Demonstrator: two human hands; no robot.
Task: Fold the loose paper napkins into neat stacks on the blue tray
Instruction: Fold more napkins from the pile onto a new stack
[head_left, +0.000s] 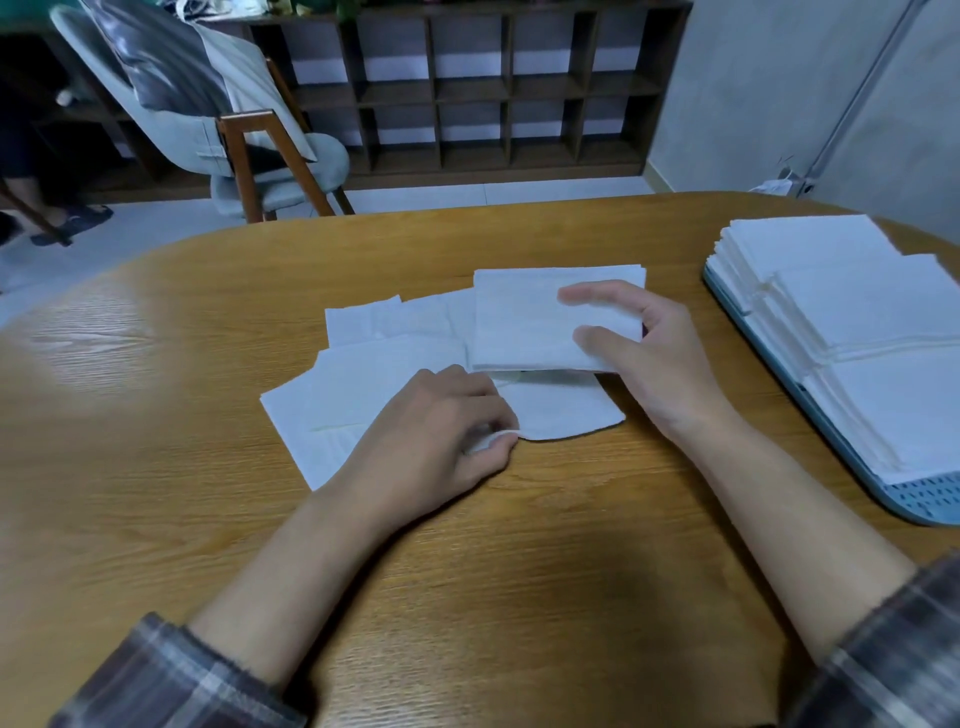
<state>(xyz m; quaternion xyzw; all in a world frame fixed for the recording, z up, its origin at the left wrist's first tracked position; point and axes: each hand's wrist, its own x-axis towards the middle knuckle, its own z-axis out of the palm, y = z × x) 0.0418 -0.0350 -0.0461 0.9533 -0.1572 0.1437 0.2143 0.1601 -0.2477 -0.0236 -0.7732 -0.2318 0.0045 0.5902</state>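
Note:
Loose white paper napkins (363, 364) lie spread flat in the middle of the wooden table. My right hand (639, 358) grips a folded white napkin (524, 322) by its right edge, thumb on top, lifted slightly above the loose ones. My left hand (441, 426) rests on the loose pile and pinches the near edge of the top loose napkin (566, 410), which curls up a little. At the right, the blue tray (914, 501) carries stacks of folded napkins (841, 296) that cover most of it.
The wooden table (545, 545) has a rounded far edge. Beyond it stand a grey chair with wooden legs (249, 156) and a dark cubby shelf (493, 93). A person's feet (72, 223) show at the far left.

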